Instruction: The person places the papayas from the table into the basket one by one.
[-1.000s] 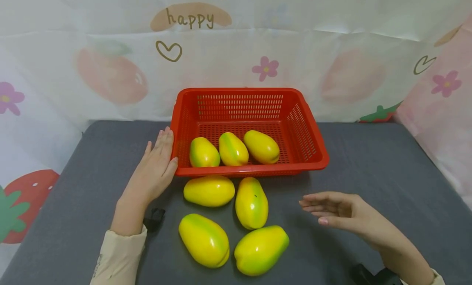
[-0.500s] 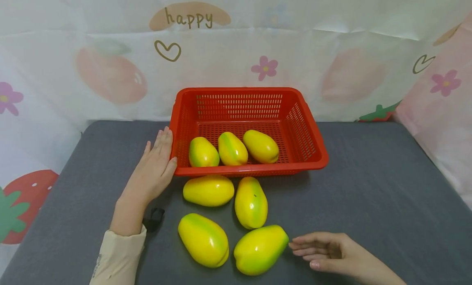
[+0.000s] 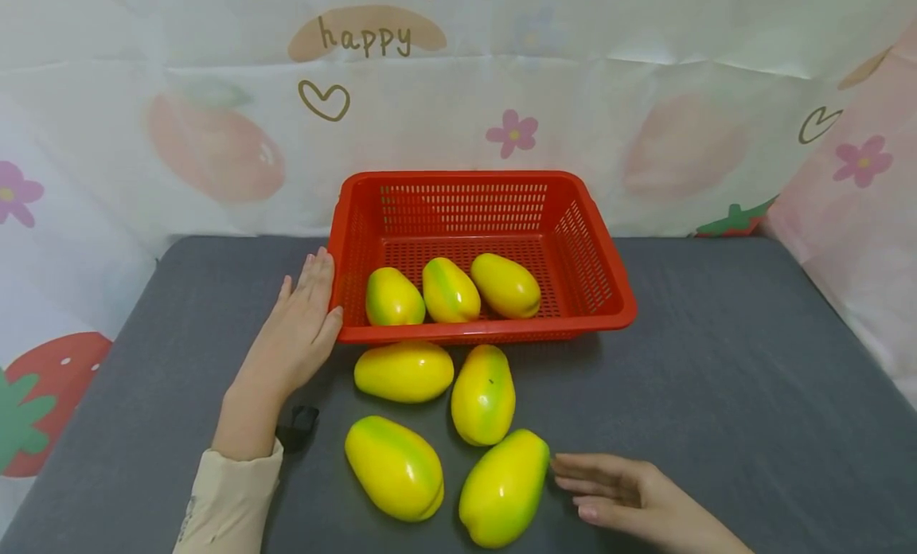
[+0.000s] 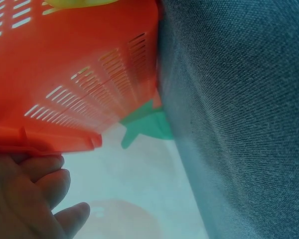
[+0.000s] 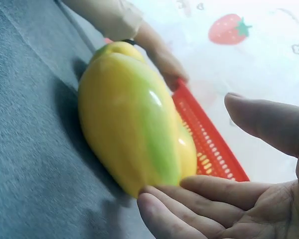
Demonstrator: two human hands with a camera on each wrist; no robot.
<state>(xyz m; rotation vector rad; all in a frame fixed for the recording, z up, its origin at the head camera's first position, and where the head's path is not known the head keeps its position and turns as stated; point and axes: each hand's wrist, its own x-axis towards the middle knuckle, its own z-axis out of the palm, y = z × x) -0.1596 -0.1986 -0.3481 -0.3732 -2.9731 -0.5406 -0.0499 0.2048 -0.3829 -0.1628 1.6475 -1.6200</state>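
Observation:
My left hand point(image 3: 297, 323) lies with extended fingers along the left side of a red plastic basket point(image 3: 605, 299). In the left wrist view, its fingertips point(image 4: 72, 216) are at the basket's rim. Near the front right, my right hand point(image 3: 630, 494) has its fingers extended and its thumb apart. Its fingertips are right at the narrow end of a yellow-green papaya point(image 3: 504, 490); the right wrist view shows this papaya point(image 5: 124, 114) just beyond the fingers. Another papaya point(image 3: 483, 395) lies close behind it. Three papayas point(image 3: 451, 291) sit inside the basket along its near wall.
On the grey table point(image 3: 716, 363), one papaya point(image 3: 404, 372) lies sideways against the basket's front, and another papaya point(image 3: 396, 468) lies front left. A patterned cloth point(image 3: 444, 100) hangs directly behind the basket. A black wrist device point(image 3: 299, 427) sits by my left wrist.
My right hand has come nearer and leftward to the front right papaya. That papaya has turned, its narrow end now pointing more toward the basket. My left hand stays at the basket.

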